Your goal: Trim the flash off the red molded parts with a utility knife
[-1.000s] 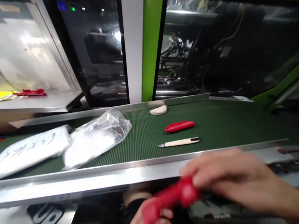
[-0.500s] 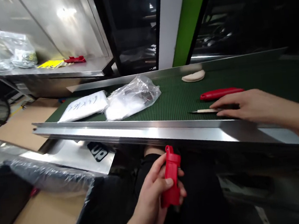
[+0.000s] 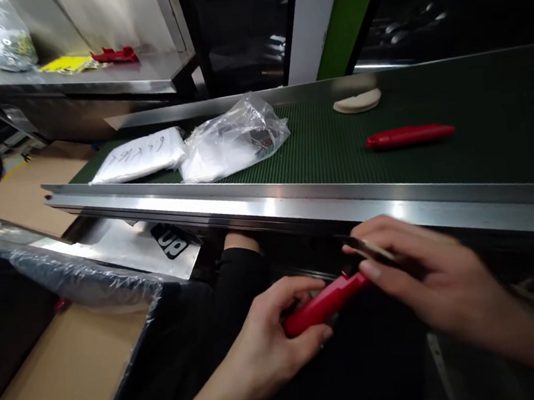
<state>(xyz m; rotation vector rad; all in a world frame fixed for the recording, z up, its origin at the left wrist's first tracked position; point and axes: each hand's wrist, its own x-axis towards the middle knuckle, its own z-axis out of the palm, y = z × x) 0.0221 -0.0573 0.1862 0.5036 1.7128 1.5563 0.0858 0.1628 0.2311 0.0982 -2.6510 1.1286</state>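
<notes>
Two bare hands, lower centre to lower right of frame. Left hand (image 3: 274, 333) wraps around red plastic part (image 3: 323, 305), which tilts up to the right. Right hand (image 3: 427, 272), blurred, pinches slim knife (image 3: 366, 249), tip pointing up-left, just above the part's upper end; can't tell if blade touches. Lined box (image 3: 74, 366) at lower left. Metal rail (image 3: 291, 205) crosses mid-frame; behind it, green ribbed belt (image 3: 320, 156). On belt: second red piece (image 3: 410, 136) right of centre, crumpled clear bag (image 3: 236, 141) and white packet (image 3: 138, 156) with handwriting left of centre, beige half-round piece (image 3: 356, 102) farther back. Upper left: metal shelf (image 3: 153, 70) with yellow sheets (image 3: 66, 64), another red piece (image 3: 114, 55).
</notes>
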